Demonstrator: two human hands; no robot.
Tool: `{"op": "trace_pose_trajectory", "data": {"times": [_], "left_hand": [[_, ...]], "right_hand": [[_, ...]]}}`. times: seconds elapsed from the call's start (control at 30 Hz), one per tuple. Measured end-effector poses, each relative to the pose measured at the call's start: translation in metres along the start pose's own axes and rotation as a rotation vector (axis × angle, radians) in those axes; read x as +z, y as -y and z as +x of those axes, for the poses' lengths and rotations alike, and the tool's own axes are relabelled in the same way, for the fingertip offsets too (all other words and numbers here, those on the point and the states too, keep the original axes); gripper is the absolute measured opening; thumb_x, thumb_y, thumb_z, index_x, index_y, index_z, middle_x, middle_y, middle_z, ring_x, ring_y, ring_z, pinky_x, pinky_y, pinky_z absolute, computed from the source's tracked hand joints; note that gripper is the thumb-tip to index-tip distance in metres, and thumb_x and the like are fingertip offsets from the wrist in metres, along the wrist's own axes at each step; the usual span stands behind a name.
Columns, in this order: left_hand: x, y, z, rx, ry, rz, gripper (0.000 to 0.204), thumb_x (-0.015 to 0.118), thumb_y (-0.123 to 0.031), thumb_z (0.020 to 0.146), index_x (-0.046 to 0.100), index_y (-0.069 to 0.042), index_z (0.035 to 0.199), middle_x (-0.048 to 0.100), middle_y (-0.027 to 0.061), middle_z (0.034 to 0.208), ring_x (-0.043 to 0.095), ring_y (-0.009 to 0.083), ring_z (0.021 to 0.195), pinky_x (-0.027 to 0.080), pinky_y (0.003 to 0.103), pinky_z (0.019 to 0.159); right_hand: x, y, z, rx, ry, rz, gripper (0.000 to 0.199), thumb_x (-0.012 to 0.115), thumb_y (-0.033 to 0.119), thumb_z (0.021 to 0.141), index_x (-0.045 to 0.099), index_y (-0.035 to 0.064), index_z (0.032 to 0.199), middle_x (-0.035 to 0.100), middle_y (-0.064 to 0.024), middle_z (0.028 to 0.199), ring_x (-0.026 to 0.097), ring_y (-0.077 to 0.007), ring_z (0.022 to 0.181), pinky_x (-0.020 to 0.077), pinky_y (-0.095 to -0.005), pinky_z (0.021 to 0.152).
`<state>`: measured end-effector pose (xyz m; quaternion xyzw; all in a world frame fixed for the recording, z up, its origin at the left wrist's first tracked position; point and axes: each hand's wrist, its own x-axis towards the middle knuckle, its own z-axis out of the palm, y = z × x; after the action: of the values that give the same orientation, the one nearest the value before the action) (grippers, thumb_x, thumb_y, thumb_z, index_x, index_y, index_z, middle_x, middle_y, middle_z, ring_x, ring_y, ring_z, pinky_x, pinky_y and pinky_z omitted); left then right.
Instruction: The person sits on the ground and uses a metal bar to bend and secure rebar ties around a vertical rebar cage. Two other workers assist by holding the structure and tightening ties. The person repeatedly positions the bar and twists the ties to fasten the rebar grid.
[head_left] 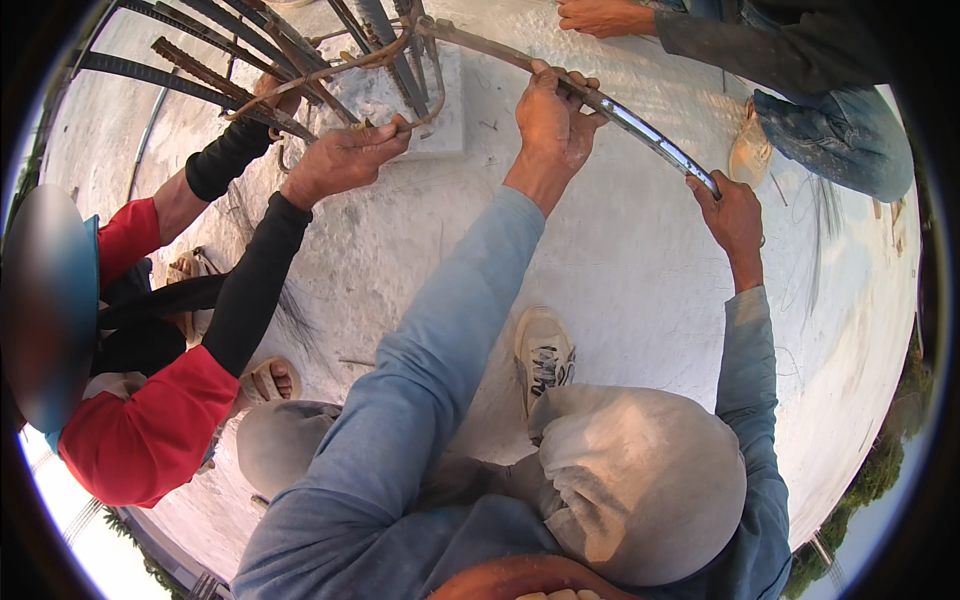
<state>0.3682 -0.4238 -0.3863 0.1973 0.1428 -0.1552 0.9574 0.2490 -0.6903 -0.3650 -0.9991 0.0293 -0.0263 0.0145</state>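
A long metal bar (485,46), dark along most of its length and shiny on its lower right part, slants across the view. Its far end meets a rusty steel stirrup (330,72) bent round several upright ribbed rebars (378,30). My left hand (556,122) is closed round the bar's middle, palm up. At the near right end, my right hand (730,212) grips the same bar. Beside me on the left, a co-worker's hand (345,160) pinches the stirrup's near side; their other hand (277,95) is among the rebars, partly hidden.
The rebars rise from a pale concrete block (440,105). A second person's hand (606,17) and bent knee (838,145) are at the upper right. My shoe (545,350) rests on the whitish concrete floor (640,300). Thin wires (290,322) lie near the co-worker's sandal (268,383).
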Motion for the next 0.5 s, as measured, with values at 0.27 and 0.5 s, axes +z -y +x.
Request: {"op": "trace_pose_trajectory", "data": {"times": [0.27, 0.5], "left_hand": [[-0.003, -0.014, -0.017, -0.043, 0.016, -0.049, 0.038, 0.029, -0.041, 0.116, 0.044, -0.010, 0.100, 0.052, 0.0077, 0.091, 0.054, 0.0239, 0.090, 0.049, 0.063, 0.097], [0.007, -0.015, -0.020, -0.025, -0.030, -0.132, 0.041, 0.036, -0.048, 0.114, 0.043, -0.010, 0.099, 0.050, 0.0054, 0.085, 0.052, 0.0212, 0.078, 0.050, 0.053, 0.084]], "right_hand": [[-0.029, 0.055, -0.052, 0.173, 0.037, 0.025, 0.058, 0.065, 0.061, 0.097, 0.070, 0.0056, 0.082, 0.060, -0.0141, 0.056, 0.062, -0.0358, 0.052, 0.0476, -0.0460, 0.052], [-0.039, 0.068, -0.058, 0.202, -0.017, -0.095, 0.059, 0.062, 0.063, 0.098, 0.070, 0.0055, 0.086, 0.063, -0.0163, 0.060, 0.066, -0.0381, 0.056, 0.0502, -0.0475, 0.054]]}}
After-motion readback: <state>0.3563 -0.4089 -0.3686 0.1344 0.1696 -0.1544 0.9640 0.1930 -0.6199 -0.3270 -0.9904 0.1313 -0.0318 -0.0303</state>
